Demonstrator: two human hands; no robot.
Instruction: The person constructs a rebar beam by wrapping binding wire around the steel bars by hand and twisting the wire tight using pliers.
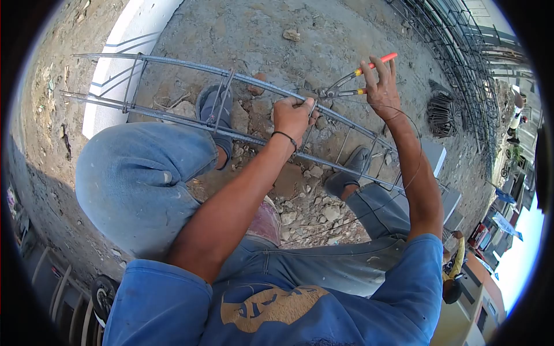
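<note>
A long rebar cage (265, 85) of ribbed steel bars with square stirrups lies across in front of my legs. My left hand (293, 118) is closed at the upper bar, its fingers pinching a stirrup (307, 131) where it meets that bar. My right hand (382, 89) grips pincers (349, 76) with red and yellow handles spread apart. Their jaws are at the upper bar, close beside my left fingertips. A thin tie wire (416, 130) loops from near the jaws past my right forearm. Whether the jaws bite on wire is too small to tell.
A white concrete block (107, 86) is under the cage's left end, and another light block (434, 158) is near its right end. Rubble (332, 213) covers the ground between my feet. Stacked rebar cages (470, 75) and a bundle of stirrups (443, 114) stand at the right.
</note>
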